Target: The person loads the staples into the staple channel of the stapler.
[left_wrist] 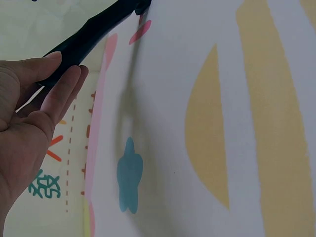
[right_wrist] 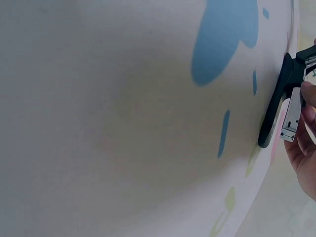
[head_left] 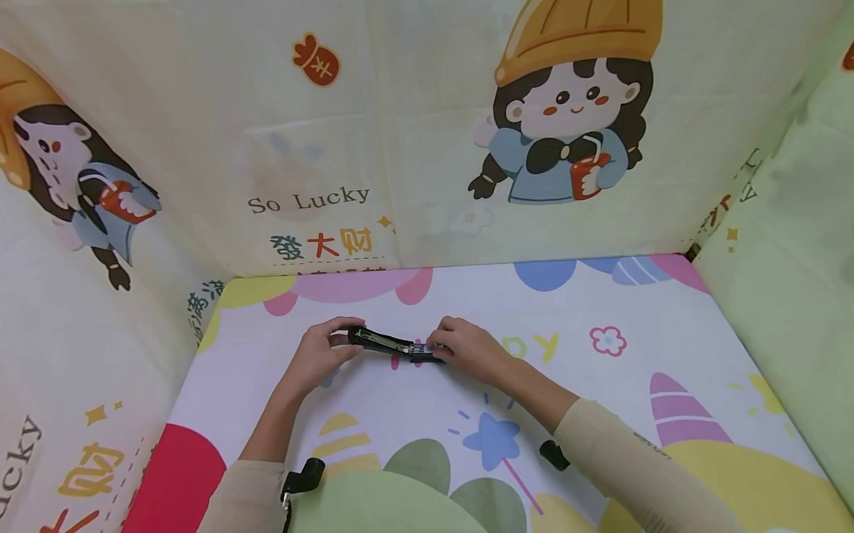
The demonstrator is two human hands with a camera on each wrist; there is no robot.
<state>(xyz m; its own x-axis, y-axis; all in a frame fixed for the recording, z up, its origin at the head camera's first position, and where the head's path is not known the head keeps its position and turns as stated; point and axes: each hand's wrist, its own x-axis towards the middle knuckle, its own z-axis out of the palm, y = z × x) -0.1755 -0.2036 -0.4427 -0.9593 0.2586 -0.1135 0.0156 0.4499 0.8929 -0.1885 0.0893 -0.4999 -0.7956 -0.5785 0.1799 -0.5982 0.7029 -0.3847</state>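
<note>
A black stapler (head_left: 383, 341) is held opened out wide above the tabletop, its inner side showing in the head view. My left hand (head_left: 321, 354) pinches the far end of its long black top arm (left_wrist: 81, 44) between thumb and fingers. At the other end, my right hand (head_left: 468, 348) grips the part with the silver metal magazine (right_wrist: 293, 116). The black base (right_wrist: 276, 106) stands apart from that magazine in the right wrist view. Part of the right hand lies outside that view, and its fingers cover some of the stapler.
A tabletop (head_left: 405, 410) with a colourful printed cover lies under both hands. Printed cloth walls (head_left: 421, 139) rise at the back and both sides. Small black devices (head_left: 303, 475) sit at the wrists.
</note>
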